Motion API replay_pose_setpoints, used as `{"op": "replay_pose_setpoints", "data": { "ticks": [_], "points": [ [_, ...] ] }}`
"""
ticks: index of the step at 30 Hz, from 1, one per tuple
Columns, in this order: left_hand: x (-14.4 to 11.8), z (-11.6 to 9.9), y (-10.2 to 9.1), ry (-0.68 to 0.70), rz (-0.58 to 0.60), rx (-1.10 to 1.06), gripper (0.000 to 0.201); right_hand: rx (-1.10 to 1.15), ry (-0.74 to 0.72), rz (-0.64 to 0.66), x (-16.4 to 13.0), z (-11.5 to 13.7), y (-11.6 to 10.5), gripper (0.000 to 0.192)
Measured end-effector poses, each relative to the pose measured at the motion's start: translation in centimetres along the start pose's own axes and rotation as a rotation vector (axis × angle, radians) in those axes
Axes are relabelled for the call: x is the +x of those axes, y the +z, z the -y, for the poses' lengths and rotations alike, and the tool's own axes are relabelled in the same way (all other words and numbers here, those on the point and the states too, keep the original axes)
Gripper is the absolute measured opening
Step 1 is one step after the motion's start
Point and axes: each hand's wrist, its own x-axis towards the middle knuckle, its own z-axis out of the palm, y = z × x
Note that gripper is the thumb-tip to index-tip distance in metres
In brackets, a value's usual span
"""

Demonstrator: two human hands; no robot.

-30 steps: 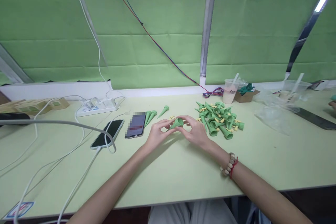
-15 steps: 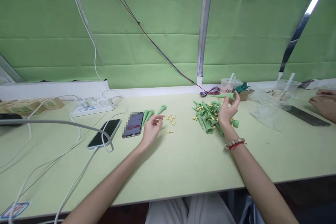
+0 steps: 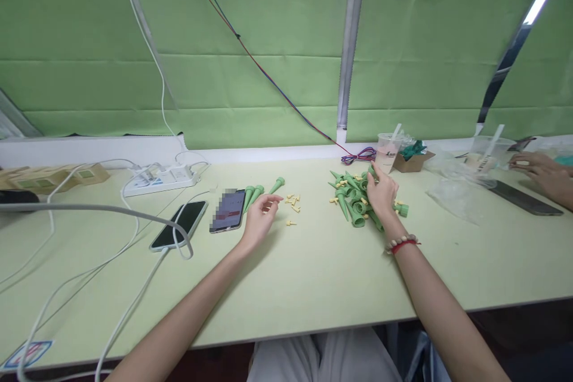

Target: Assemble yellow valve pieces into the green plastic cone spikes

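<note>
Only three green cone spikes (image 3: 258, 193) lie set aside beside the loosely open, empty left hand (image 3: 258, 218), while the right hand (image 3: 381, 193), its grip unclear, rests on the big unsorted pile (image 3: 356, 198) across the counter (image 3: 313, 274)

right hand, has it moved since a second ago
Yes. The right hand went from the table's middle, beside the left hand, rightward onto the pile of green cones, nearer the plastic cup.
</note>
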Motion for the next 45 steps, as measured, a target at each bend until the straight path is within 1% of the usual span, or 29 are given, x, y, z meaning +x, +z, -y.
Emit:
{"op": "replay_pose_setpoints", "data": {
  "ticks": [3, 9, 14, 17, 20, 22, 24, 26, 27, 28, 30, 32, 36, 43, 45],
  "points": [
    [0.0, -0.1, -0.1, -0.002, -0.004, -0.004, 0.017, -0.035, -0.021, 0.042, -0.1, -0.2, 0.3, 0.043],
    [0.2, 0.0, -0.2, -0.023, -0.026, -0.002, 0.016, -0.065, 0.006, 0.046, -0.3, -0.3, 0.8, 0.036],
    [0.2, -0.1, -0.4, 0.005, -0.045, 0.029, 0.018, -0.096, -0.028, -0.002, -0.5, -0.3, 0.9, 0.037],
    [0.4, -0.2, -0.8, 0.035, -0.109, 0.126, 0.019, -0.059, -0.073, -0.068, -0.6, 0.3, 0.7, 0.036],
    [0.9, 0.4, -1.4, 0.103, -0.129, 0.326, 0.024, 0.01, -0.16, -0.1, -1.1, 1.5, 0.3, 0.034],
    [1.3, 1.3, -1.8, 0.151, -0.082, 0.491, 0.027, 0.056, -0.223, -0.084, -1.6, 2.5, 0.2, 0.03],
    [1.8, 2.4, -2.4, 0.175, 0.023, 0.612, 0.03, 0.109, -0.287, -0.041, -2.4, 3.6, 0.2, 0.026],
    [2.2, 3.5, -2.8, 0.201, 0.187, 0.68, 0.035, 0.173, -0.355, 0.019, -3.3, 4.5, 0.4, 0.022],
    [2.3, 4.0, -3.0, 0.215, 0.245, 0.708, 0.037, 0.203, -0.389, 0.047, -3.8, 4.9, 0.6, 0.021],
    [2.4, 4.5, -3.1, 0.225, 0.293, 0.732, 0.04, 0.229, -0.425, 0.078, -4.3, 5.2, 0.8, 0.02],
    [2.5, 5.3, -3.2, 0.237, 0.352, 0.765, 0.044, 0.265, -0.487, 0.141, -5.2, 5.7, 1.1, 0.018],
    [2.6, 6.0, -3.0, 0.225, 0.397, 0.777, 0.046, 0.296, -0.522, 0.209, -5.9, 6.2, 1.3, 0.018],
    [2.6, 6.6, -2.6, 0.167, 0.451, 0.776, 0.048, 0.358, -0.531, 0.325, -7.0, 7.0, 1.3, 0.018],
    [2.5, 5.9, -3.0, 0.181, 0.5, 0.768, 0.044, 0.378, -0.525, 0.484, -7.8, 7.7, 1.2, 0.017],
    [2.4, 5.9, -2.9, 0.2, 0.479, 0.774, 0.045, 0.381, -0.524, 0.513, -7.9, 7.7, 1.3, 0.018]
  ]
}}
